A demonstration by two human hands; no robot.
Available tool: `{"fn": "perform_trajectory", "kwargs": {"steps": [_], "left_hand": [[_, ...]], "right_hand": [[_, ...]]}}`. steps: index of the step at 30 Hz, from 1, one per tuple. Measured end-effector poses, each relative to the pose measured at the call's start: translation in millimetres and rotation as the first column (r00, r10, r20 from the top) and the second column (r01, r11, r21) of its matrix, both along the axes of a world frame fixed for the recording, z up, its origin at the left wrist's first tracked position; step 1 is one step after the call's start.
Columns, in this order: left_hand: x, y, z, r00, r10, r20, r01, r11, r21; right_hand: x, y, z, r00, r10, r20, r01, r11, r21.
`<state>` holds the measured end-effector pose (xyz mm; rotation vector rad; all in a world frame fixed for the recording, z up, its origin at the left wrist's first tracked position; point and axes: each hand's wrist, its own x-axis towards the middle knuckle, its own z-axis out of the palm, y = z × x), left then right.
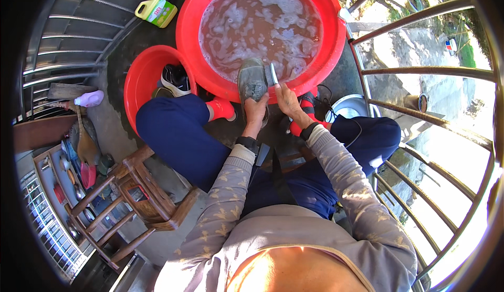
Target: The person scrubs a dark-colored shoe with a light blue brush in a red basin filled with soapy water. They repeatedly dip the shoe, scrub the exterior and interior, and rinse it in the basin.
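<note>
My left hand [256, 110] grips a wet grey-green lace-up shoe [252, 80] by its heel end, toe pointing away from me. The shoe lies over the near rim of a large red plastic basin [189, 28]. Murky brown water with patches of suds [260, 24] fills that basin. In my right hand [288, 101] is a scrubbing brush [271, 74] with a pale back and dark bristles. Its bristles face the right side of the shoe and appear to touch it near the laces. The sole of the shoe is hidden.
A smaller red tub [136, 75] holds a black-and-white shoe [176, 80]. Behind it stands a yellow-green detergent jug [156, 10]. A wooden chair [138, 193] is at my left, a metal basin [346, 106] at my right. Metal railings [429, 71] curve along the right side.
</note>
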<state>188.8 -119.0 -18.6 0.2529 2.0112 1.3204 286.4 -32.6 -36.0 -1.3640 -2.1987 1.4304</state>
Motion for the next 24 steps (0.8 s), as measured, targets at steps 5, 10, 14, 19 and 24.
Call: {"fn": "perform_trajectory", "kwargs": {"steps": [5,10,14,19,24], "left_hand": [[-13,1,-20,0.938,-0.067,-0.339,0.024,0.991,-0.129],[-29,7,-34,0.971,0.229,0.069,-0.226,0.973,-0.052],[-32,8,-38,0.779,0.375,0.502,-0.525,0.829,0.196],[-28,5,-37,0.678,0.338,0.653,-0.602,0.764,0.230],[-28,-1,-30,0.721,0.174,0.670,-0.502,0.798,0.333]], "right_hand": [[2,7,-4,0.990,-0.083,-0.112,0.070,0.991,-0.113],[-11,28,11,0.925,-0.152,-0.349,-0.039,0.874,-0.485],[1,-2,33,0.974,0.006,-0.228,-0.093,0.923,-0.373],[41,-65,49,0.992,0.091,0.089,-0.094,0.995,0.023],[-28,-25,17,0.977,0.083,0.197,-0.063,0.992,-0.108]]}}
